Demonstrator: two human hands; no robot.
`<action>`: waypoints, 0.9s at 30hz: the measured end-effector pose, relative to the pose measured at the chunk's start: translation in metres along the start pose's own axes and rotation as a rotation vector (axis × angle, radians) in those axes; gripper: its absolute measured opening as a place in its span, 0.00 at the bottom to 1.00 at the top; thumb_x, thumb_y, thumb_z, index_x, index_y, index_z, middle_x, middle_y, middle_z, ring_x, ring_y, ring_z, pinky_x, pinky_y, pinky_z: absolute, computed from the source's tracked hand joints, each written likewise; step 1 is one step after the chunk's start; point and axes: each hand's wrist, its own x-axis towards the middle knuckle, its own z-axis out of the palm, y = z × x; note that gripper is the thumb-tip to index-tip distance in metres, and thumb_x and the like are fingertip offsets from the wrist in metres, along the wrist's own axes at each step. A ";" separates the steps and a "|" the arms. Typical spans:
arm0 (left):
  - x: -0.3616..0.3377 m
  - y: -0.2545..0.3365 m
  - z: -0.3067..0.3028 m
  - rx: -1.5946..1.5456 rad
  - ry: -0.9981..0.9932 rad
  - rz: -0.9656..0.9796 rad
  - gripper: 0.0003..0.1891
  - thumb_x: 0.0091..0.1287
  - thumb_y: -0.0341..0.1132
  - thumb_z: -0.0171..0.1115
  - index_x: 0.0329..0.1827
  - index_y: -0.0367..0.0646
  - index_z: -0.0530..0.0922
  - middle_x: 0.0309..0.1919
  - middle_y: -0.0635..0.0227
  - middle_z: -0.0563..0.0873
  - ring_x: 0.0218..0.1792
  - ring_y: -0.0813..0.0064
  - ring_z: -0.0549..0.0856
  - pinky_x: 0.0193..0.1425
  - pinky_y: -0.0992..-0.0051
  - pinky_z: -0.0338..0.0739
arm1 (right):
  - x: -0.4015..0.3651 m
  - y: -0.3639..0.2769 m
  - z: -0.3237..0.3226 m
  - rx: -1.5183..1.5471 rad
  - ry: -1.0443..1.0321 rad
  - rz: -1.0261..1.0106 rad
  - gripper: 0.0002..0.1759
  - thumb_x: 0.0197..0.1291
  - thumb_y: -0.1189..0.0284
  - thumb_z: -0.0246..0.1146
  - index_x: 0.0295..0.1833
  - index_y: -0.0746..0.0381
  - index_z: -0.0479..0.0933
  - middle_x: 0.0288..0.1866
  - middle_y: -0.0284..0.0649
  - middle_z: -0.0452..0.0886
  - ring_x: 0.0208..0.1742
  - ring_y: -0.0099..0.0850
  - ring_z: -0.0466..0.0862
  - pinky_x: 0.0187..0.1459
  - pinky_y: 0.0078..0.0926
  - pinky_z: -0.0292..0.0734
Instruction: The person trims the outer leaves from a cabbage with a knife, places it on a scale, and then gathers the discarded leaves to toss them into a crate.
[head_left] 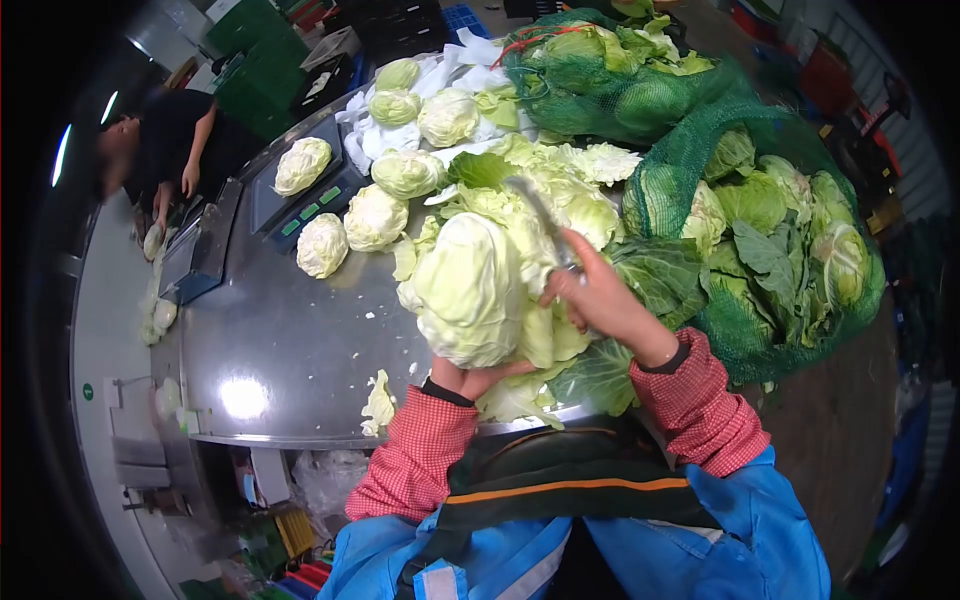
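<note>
A large pale green cabbage (468, 290) rests on my left hand (478, 376), whose palm and fingers support it from below. My right hand (602, 298) is closed on the handle of a knife (543, 217), its blade slanting up and to the left over loose leaves. Torn cabbage leaves (560, 190) lie heaped behind and to the right of the held cabbage. Darker outer leaves (655, 275) spread beside my right wrist.
Several trimmed cabbages (375, 217) sit on the metal table (290, 375), one on a scale (268, 195). Green net bags of cabbages (745, 350) stand at the right and back. Another person (175, 135) works at the far left.
</note>
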 end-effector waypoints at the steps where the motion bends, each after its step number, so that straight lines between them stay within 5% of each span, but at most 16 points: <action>1: 0.004 0.001 -0.007 0.172 -0.002 0.101 0.37 0.74 0.64 0.43 0.79 0.53 0.59 0.73 0.62 0.69 0.71 0.58 0.71 0.74 0.49 0.66 | 0.000 -0.001 0.009 -0.011 -0.017 -0.007 0.39 0.60 0.55 0.71 0.69 0.64 0.66 0.51 0.47 0.82 0.48 0.31 0.82 0.49 0.28 0.76; 3: 0.004 0.014 -0.013 0.206 -0.041 0.194 0.36 0.75 0.62 0.42 0.79 0.50 0.58 0.73 0.62 0.69 0.71 0.57 0.71 0.75 0.52 0.66 | 0.001 -0.002 0.027 -0.034 -0.052 -0.020 0.43 0.57 0.53 0.73 0.70 0.66 0.66 0.58 0.50 0.80 0.60 0.36 0.80 0.62 0.33 0.72; 5: -0.006 0.042 -0.010 -0.062 -0.163 0.180 0.34 0.76 0.60 0.42 0.78 0.49 0.58 0.74 0.61 0.69 0.72 0.57 0.70 0.75 0.54 0.66 | 0.008 0.013 0.043 -0.094 -0.062 -0.009 0.42 0.56 0.53 0.73 0.69 0.66 0.67 0.56 0.50 0.82 0.57 0.37 0.82 0.58 0.31 0.74; 9: -0.013 0.032 -0.029 -0.183 0.016 0.271 0.33 0.76 0.59 0.40 0.77 0.48 0.60 0.74 0.61 0.68 0.72 0.58 0.70 0.76 0.52 0.64 | 0.021 0.042 0.063 -0.200 -0.072 -0.093 0.42 0.53 0.54 0.73 0.67 0.67 0.69 0.47 0.53 0.84 0.47 0.42 0.85 0.51 0.33 0.79; 13: -0.026 0.030 -0.066 -0.345 0.071 0.275 0.33 0.76 0.58 0.41 0.77 0.48 0.60 0.75 0.63 0.67 0.73 0.54 0.67 0.76 0.48 0.62 | 0.025 0.011 0.051 -0.834 0.012 0.152 0.50 0.51 0.48 0.73 0.74 0.60 0.60 0.37 0.56 0.83 0.39 0.49 0.86 0.42 0.43 0.80; 14: -0.028 0.030 -0.071 -0.348 0.069 0.273 0.33 0.76 0.58 0.41 0.77 0.49 0.59 0.75 0.62 0.66 0.74 0.54 0.67 0.76 0.47 0.62 | 0.026 0.022 0.053 -0.860 0.057 0.021 0.53 0.52 0.46 0.72 0.77 0.57 0.55 0.39 0.57 0.83 0.39 0.51 0.86 0.40 0.44 0.80; 17: -0.031 0.031 -0.078 -0.347 0.066 0.277 0.33 0.76 0.58 0.41 0.77 0.49 0.60 0.75 0.61 0.66 0.73 0.53 0.67 0.75 0.46 0.63 | 0.022 -0.006 0.080 -0.769 -0.084 -0.054 0.53 0.54 0.45 0.71 0.77 0.58 0.54 0.40 0.58 0.84 0.39 0.54 0.86 0.41 0.44 0.81; 21: -0.027 0.027 -0.071 -0.348 0.060 0.320 0.32 0.76 0.58 0.41 0.76 0.48 0.61 0.73 0.57 0.68 0.72 0.52 0.69 0.74 0.45 0.64 | 0.047 0.032 0.092 -0.128 -0.247 -0.067 0.42 0.51 0.54 0.76 0.65 0.68 0.70 0.48 0.49 0.85 0.47 0.40 0.86 0.48 0.36 0.79; 22: -0.028 0.027 -0.072 -0.352 0.056 0.318 0.32 0.76 0.58 0.41 0.76 0.48 0.61 0.73 0.57 0.69 0.72 0.52 0.69 0.74 0.45 0.64 | 0.043 0.031 0.091 -0.036 -0.240 0.029 0.34 0.51 0.58 0.77 0.57 0.69 0.76 0.47 0.43 0.84 0.46 0.31 0.83 0.47 0.30 0.78; 27: -0.033 0.029 -0.077 -0.308 0.044 0.308 0.32 0.77 0.57 0.42 0.77 0.48 0.60 0.73 0.58 0.69 0.71 0.53 0.71 0.74 0.48 0.65 | 0.033 0.022 0.091 -0.016 -0.303 0.235 0.27 0.54 0.61 0.75 0.53 0.66 0.76 0.37 0.37 0.81 0.37 0.24 0.79 0.41 0.26 0.76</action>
